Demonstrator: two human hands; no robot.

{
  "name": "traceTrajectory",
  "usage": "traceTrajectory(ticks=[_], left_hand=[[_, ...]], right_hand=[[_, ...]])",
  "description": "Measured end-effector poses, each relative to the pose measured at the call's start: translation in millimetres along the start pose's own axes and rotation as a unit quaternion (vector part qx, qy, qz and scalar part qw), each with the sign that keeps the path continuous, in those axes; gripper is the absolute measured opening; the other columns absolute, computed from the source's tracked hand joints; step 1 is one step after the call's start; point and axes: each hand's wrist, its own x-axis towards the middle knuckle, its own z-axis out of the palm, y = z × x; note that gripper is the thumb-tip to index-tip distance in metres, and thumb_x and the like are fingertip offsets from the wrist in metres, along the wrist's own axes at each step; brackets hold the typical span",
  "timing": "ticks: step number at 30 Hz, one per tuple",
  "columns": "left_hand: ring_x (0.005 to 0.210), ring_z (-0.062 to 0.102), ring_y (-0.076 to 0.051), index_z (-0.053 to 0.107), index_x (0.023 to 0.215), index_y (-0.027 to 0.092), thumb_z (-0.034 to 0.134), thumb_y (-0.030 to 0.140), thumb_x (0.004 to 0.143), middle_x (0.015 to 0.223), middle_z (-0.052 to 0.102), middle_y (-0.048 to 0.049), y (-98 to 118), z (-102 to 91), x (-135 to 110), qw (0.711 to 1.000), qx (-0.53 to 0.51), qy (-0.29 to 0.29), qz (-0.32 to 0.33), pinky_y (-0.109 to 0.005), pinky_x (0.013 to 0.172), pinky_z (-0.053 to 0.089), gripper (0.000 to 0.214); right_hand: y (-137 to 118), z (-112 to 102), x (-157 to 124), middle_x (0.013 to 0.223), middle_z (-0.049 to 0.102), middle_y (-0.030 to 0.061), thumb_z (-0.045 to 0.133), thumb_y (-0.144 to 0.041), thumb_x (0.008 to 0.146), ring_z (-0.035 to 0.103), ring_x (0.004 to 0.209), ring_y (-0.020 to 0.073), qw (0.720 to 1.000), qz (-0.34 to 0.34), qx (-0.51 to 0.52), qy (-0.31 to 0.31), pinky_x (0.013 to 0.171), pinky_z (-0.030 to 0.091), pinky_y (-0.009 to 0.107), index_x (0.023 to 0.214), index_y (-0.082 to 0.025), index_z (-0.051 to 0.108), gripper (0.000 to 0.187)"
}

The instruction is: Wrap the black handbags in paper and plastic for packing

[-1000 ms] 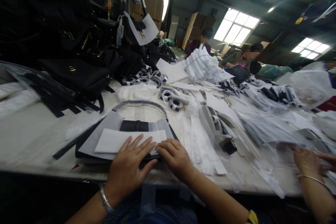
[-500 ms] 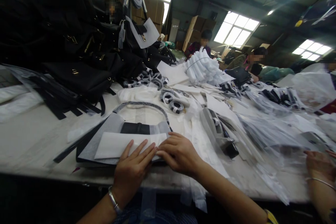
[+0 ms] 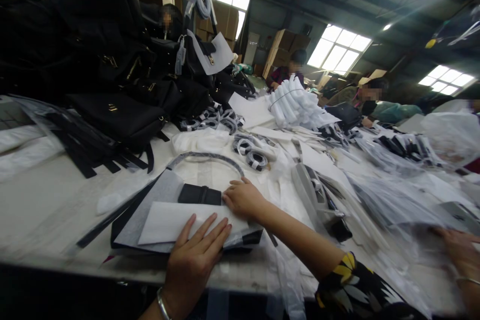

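Observation:
A black handbag (image 3: pixel 120 229) lies flat before me near the table edge. Grey-white tissue paper (image 3: pixel 144 205) covers much of its front, with a white foam sheet (image 3: pixel 163 222) on top. My left hand (image 3: pixel 197 257) rests on the foam sheet, fingers stretched out flat. Just above the sheet shows a dark strap tab (image 3: pixel 197 194) with a loop. At that tab's right end is my right hand (image 3: pixel 245 201), fingers bent and close together; whatever is under them is hidden. The wrapped handle (image 3: pixel 206 156) arches over the table behind the bag.
Black bags (image 3: pixel 120 115) are heaped at left. Coiled wrapped straps (image 3: pixel 257 160), a bundle of white foam rolls (image 3: pixel 288 102) and a grey tape dispenser (image 3: pixel 311 190) lie beyond. At right, another person's hand (image 3: pixel 459 247) is near clear plastic bags (image 3: pixel 393 200).
My right hand has moved up from the foam sheet's right end to the strap tab's right end. My left hand stays flat on the sheet. The view has shifted slightly.

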Motion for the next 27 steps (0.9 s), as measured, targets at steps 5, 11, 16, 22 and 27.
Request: traceTrajectory(ticks=[5, 11, 16, 22, 27], left_hand=[[0.118, 0.062, -0.018, 0.064, 0.124, 0.027, 0.043, 0.023, 0.100, 0.123, 0.069, 0.0051, 1.4, 1.5, -1.2, 0.999, -0.025, 0.029, -0.016, -0.040, 0.120, 0.019, 0.032], [0.115, 0.064, -0.018, 0.065, 0.122, 0.025, 0.041, 0.022, 0.101, 0.124, 0.068, 0.0048, -1.8, -3.1, 2.9, 0.999, 0.009, 0.031, 0.018, -0.038, 0.122, 0.013, 0.033], [0.115, 0.064, -0.018, 0.065, 0.122, 0.025, 0.038, 0.022, 0.101, 0.125, 0.068, 0.0052, -3.1, -0.4, 3.3, 0.999, 0.018, 0.037, 0.028, -0.038, 0.122, 0.013, 0.035], [0.114, 0.064, -0.018, 0.066, 0.122, 0.025, 0.041, 0.024, 0.100, 0.124, 0.068, 0.0057, -3.4, 4.5, -0.2, 0.998, 0.020, 0.052, 0.025, -0.037, 0.122, 0.014, 0.033], [0.113, 0.065, -0.017, 0.065, 0.122, 0.025, 0.040, 0.024, 0.101, 0.124, 0.069, 0.0065, -4.4, 1.5, -0.5, 0.998, 0.020, 0.049, 0.035, -0.036, 0.122, 0.013, 0.033]], right_hand=[[7.9, -10.5, 9.9, 0.107, 0.073, 0.0125, 0.047, -0.026, 0.095, 0.065, 0.105, 0.0240, 0.998, -0.028, -0.006, -0.055, 0.109, 0.029, 0.046, 0.093, -0.016, 0.074, 0.028], [17.5, -13.3, 20.1, 0.113, 0.073, 0.0124, 0.050, -0.030, 0.094, 0.068, 0.104, 0.0248, 0.998, 0.015, 0.039, -0.044, 0.095, 0.046, 0.036, 0.118, -0.017, 0.069, 0.033], [17.4, -2.1, 17.8, 0.121, 0.071, 0.0036, 0.046, -0.041, 0.098, 0.067, 0.109, 0.0200, 0.996, 0.017, 0.087, -0.024, 0.088, 0.049, 0.026, 0.134, -0.027, 0.059, 0.040], [16.7, 2.5, 16.8, 0.105, 0.076, 0.0070, 0.049, -0.037, 0.098, 0.069, 0.099, 0.0236, 0.997, 0.029, 0.064, -0.015, 0.095, 0.044, 0.035, 0.112, -0.024, 0.073, 0.031], [19.4, -7.2, 19.1, 0.105, 0.076, 0.0096, 0.064, -0.025, 0.087, 0.063, 0.112, 0.0277, 0.999, -0.013, 0.033, -0.029, 0.100, 0.040, 0.041, 0.088, -0.021, 0.078, 0.015]])
